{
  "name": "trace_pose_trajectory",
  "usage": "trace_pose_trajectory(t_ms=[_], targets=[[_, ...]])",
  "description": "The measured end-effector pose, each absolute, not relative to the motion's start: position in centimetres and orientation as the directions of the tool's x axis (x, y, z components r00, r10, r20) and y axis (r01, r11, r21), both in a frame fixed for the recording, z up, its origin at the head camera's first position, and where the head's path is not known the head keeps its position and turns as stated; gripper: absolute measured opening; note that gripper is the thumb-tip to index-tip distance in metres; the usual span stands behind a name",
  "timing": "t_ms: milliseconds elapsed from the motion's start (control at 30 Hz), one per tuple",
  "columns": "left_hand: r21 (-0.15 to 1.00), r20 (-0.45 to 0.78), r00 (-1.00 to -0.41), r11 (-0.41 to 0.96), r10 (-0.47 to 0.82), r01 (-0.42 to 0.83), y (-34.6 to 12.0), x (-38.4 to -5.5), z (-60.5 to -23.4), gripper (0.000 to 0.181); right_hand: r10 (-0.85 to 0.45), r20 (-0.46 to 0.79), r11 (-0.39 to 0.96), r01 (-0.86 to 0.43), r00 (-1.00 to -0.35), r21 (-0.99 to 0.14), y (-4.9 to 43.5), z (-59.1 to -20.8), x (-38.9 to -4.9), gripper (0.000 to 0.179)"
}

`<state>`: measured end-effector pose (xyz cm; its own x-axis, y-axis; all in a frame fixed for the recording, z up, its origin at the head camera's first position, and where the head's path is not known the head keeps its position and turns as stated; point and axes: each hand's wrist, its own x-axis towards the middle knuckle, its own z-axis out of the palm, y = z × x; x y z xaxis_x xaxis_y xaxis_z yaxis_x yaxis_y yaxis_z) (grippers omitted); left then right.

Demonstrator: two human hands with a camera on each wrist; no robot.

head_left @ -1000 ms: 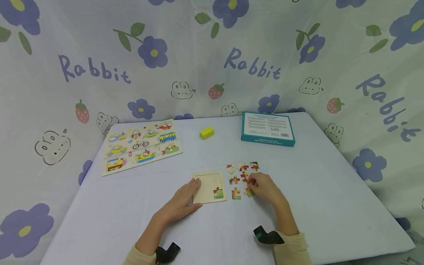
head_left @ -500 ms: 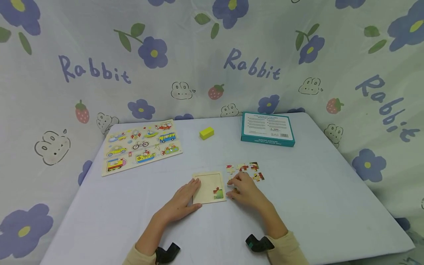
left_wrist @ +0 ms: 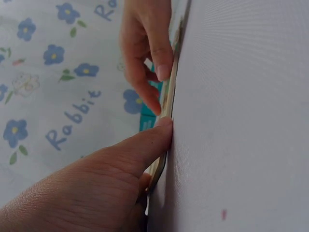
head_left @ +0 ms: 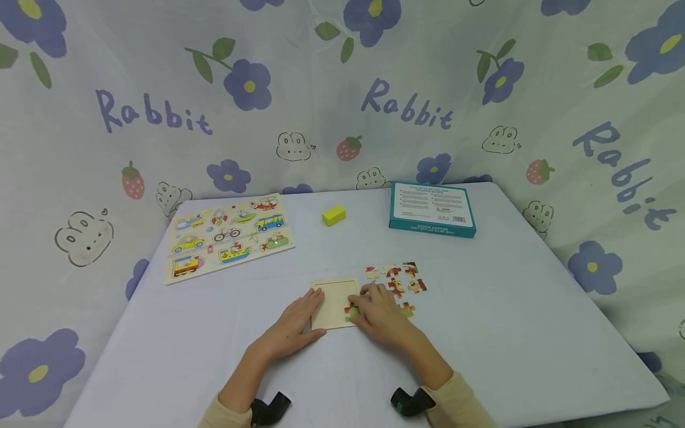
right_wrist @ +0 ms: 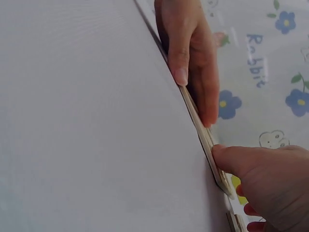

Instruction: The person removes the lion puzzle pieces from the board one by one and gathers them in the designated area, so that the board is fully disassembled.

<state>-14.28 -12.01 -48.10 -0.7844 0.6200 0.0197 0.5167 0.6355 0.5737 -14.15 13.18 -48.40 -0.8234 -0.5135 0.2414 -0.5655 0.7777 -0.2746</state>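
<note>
In the head view my left hand (head_left: 293, 321) rests on the left side of a square wooden puzzle tray (head_left: 330, 302), fingers straight and thumb along its near edge. My right hand (head_left: 381, 312) is over the tray's right edge, with curled fingers and thumb around a green and red jigsaw piece (head_left: 350, 314) in the lower right corner. That hand partly hides the piece. In the right wrist view the right thumb lies at the tray's edge (right_wrist: 199, 125). Several loose jigsaw pieces (head_left: 396, 288) lie right of the tray; the right hand covers some.
A wooden board with vehicle pictures (head_left: 227, 236) lies at the back left. A yellow block (head_left: 334, 215) stands behind the tray. At the back right lies a teal and white box (head_left: 432, 208). A printed curtain (head_left: 321, 89) hangs behind the white table (head_left: 524, 333).
My right hand has moved left from the loose pieces, first to those nearest the tray, then onto the tray's right edge. The left hand has stayed still.
</note>
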Motion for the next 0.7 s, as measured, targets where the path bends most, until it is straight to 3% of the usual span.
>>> trace_pose_trajectory(t_ms=[700], targets=[[0.573, 0.003, -0.787, 0.644, 0.617, 0.507, -11.91, -14.18, -48.10, 0.075, -0.534, 0.258, 0.713, -0.593, -0.805, -0.374, 12.87, -48.49, -14.09, 0.027]])
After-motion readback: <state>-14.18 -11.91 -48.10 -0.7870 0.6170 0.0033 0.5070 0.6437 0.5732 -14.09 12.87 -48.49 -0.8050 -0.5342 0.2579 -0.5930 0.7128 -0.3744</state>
